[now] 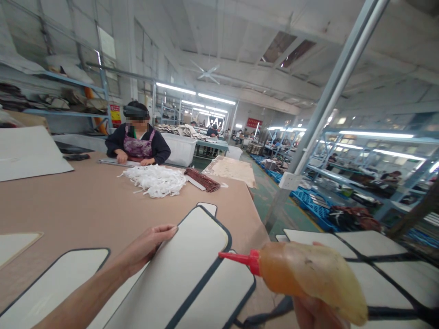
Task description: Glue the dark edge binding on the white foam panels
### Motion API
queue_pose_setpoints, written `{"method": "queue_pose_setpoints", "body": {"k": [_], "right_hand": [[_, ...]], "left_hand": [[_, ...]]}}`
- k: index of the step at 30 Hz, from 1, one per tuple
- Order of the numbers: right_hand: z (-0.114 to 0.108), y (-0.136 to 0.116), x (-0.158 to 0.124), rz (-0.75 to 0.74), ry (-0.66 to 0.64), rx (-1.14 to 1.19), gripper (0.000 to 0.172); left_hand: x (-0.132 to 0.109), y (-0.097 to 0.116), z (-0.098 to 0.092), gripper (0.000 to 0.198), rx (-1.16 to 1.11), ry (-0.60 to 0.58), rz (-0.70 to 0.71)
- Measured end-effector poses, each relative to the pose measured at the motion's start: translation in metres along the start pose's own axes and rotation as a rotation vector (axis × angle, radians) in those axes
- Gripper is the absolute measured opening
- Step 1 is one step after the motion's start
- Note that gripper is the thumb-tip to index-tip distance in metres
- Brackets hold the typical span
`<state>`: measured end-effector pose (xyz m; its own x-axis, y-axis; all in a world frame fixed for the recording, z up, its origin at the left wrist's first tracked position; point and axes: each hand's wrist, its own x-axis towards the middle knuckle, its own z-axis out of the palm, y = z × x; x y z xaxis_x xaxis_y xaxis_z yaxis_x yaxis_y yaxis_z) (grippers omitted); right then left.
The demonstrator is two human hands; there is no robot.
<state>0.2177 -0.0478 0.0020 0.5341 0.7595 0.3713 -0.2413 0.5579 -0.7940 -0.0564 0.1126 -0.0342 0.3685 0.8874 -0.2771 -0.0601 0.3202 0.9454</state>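
Glue bottle (pixel 308 278): soft, amber, held in the air off the near right corner of the tabletop (pixel 85 201). Its long axis is close to level and runs left-right. The red nozzle (pixel 240 259) points left and slightly up, its tip over the stacked panels.

Right hand (pixel 318 313): clamped round the bottle's underside, mostly cut off by the bottom of the view.

Left hand (pixel 146 246): fingers stretched out against the long left edge of the top panel (pixel 178 274), not closed round it. The panel is white with a dark border, its long axis running from the near edge toward the far right.

More such panels (pixel 377 274) lie to the right. Toward the far edge lie a heap of white strips (pixel 156 180) and a dark red bundle (pixel 202 179), and a co-worker (pixel 137 141) sits there.
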Motion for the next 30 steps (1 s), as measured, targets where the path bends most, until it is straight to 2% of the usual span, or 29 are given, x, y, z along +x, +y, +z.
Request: {"method": "queue_pose_setpoints", "body": {"k": [6,8,15,30], "right_hand": [[0.004,0.003,0.002,0.036,0.093,0.076,0.07],[-0.001,0.006,0.005,0.033,0.092,0.083,0.069],[-0.031,0.03,0.019,-0.009,-0.087,0.051,0.066],[-0.024,0.032,0.008,0.118,-0.14,0.021,0.06]], "left_hand": [[-0.001,-0.011,0.004,0.037,-0.085,-0.049,0.004],[-0.003,-0.012,0.005,0.039,-0.093,-0.059,0.003],[-0.004,-0.017,0.002,0.043,-0.091,-0.065,0.004],[-0.007,-0.018,-0.001,0.039,-0.126,-0.067,-0.005]]}}
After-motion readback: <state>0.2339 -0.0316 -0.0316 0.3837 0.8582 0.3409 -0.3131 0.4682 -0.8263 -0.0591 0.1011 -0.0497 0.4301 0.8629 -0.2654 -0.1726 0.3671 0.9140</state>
